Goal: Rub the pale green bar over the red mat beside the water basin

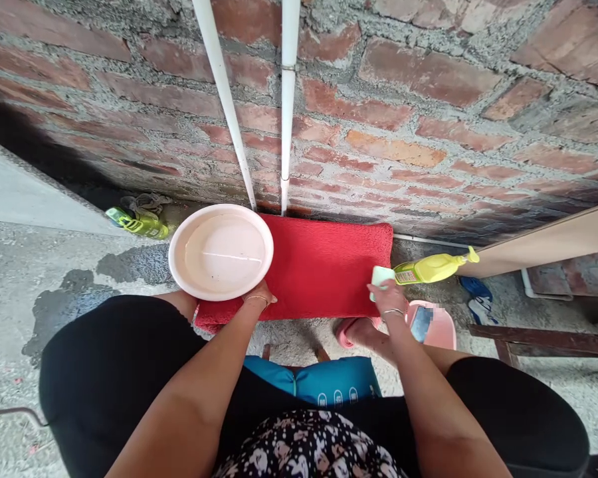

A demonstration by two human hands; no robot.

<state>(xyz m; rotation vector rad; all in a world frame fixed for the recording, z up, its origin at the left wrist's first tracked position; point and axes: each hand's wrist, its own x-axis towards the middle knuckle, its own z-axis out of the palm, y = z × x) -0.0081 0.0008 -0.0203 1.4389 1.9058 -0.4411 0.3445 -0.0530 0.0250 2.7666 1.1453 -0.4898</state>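
A red cloth [323, 272] with a towel-like texture covers a low, bench-like support in front of me. My right hand [389, 297] is closed around a pale green block [383, 275], like a bar of soap or a sponge, at the cloth's right end. My left hand [260, 296] is at the cloth's near edge, against the lower right rim of a pale pink basin [179, 275]. Its fingers look curled, but what they grip is hidden. Shallow water with small dark specks lies in the basin, which rests on the cloth's left part.
A yellow pump bottle [428, 267] is right of the cloth. Below it, a pink tub [446, 325] holds a dark flat object. A green spray bottle [147, 226] lies far left beside wet concrete. White pipes [288, 99] run down the brick wall. A wooden stool [543, 342] stands right.
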